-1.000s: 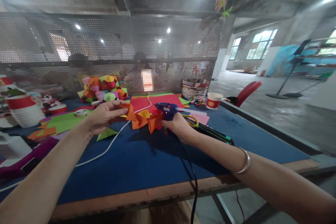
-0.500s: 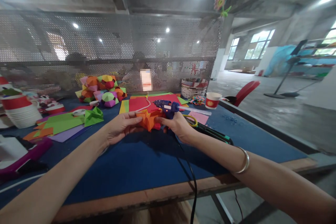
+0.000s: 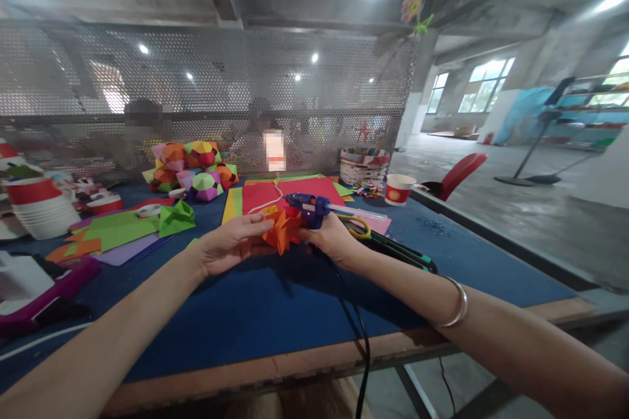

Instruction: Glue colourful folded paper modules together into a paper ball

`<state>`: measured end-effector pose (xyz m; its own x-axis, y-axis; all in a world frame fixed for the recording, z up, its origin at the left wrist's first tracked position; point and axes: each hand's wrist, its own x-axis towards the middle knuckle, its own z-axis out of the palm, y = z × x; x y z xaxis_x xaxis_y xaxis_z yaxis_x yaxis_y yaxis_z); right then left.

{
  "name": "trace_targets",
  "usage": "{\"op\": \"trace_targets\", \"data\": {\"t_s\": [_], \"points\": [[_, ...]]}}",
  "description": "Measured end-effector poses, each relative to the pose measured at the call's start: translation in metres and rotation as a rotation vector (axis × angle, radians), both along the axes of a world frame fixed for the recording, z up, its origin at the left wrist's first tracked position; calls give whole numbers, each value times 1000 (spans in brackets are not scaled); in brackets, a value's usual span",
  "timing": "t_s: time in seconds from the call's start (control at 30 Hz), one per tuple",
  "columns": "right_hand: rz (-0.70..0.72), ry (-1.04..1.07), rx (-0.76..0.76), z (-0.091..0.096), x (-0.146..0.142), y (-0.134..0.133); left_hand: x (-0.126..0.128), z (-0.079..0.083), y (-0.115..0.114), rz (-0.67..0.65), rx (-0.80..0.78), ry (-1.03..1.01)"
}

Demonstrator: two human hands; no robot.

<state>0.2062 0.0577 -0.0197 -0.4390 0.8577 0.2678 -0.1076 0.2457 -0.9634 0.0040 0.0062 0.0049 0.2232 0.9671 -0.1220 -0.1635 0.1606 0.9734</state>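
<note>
Between thumb and fingers, my left hand (image 3: 238,242) pinches a folded orange paper piece (image 3: 282,232) with pointed flaps and some red and yellow beside it. My right hand (image 3: 334,237) is closed round a blue glue gun (image 3: 308,208), a clear glue stick (image 3: 356,211) poking out of its back. The gun's nozzle points left, just above the orange paper; I cannot tell whether it touches. My right fingertips are close to the paper's right side. A black cord (image 3: 363,340) hangs from the gun over the table's front edge.
Red paper sheets (image 3: 265,192) lie behind my hands. Yellow-handled scissors (image 3: 362,229) and a black-green cutter (image 3: 403,253) lie right. Coloured paper balls (image 3: 201,186), green folded paper (image 3: 177,216) and stacked cups (image 3: 39,206) stand left. A paper cup (image 3: 399,190) and woven basket (image 3: 363,165) stand back right.
The orange paper has turned and tilted in my left fingers. My right hand has brought the glue gun slightly left and down.
</note>
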Motion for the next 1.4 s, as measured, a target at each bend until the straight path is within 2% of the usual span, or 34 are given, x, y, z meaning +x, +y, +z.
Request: {"op": "trace_targets", "data": {"t_s": [0.23, 0.37, 0.47, 0.57, 0.73, 0.9, 1.1, 1.27, 1.4], "points": [[-50, -133, 79, -10, 0, 8, 2, 1, -4, -91, 79, 106], [-116, -244, 196, -9, 3, 7, 8, 1, -9, -160, 159, 247], [-157, -299, 247, -6, 4, 4, 14, -4, -9, -96, 248, 403], [-152, -310, 247, -6, 4, 3, 17, -10, -5, 0, 316, 465], [-108, -277, 167, -9, 2, 2, 16, -12, 0, 55, 332, 400], [-100, -198, 133, -6, 1, 1, 14, -9, -2, 93, 358, 427], [-61, -144, 127, -6, -1, 1, 12, -12, -2, 8, 306, 415], [-139, -174, 73, -7, -2, 2, 10, -18, 5, 135, 339, 378], [-159, -162, 57, -4, -2, 3, 10, -14, 5, 210, 330, 345]]}}
